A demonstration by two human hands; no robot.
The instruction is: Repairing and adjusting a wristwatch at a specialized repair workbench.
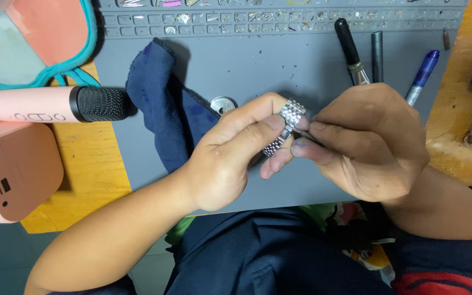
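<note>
We are working a thin tool into a steel watch bracelet (pixel 286 127) over the grey mat (pixel 258 65).

Our left hand (pixel 230 158) is pinching the bracelet closed between thumb and fingers above the mat's near edge, while our right hand (pixel 364 145) is gripping a slim dark tool (pixel 306 135) against the links — apparently a link or pin adjustment, mid-step. The next move, we judge, is calling for steady pressure. A blue cloth (pixel 162 104) and a small metal disc (pixel 223 104) are lying toward the mat's left edge.
</note>
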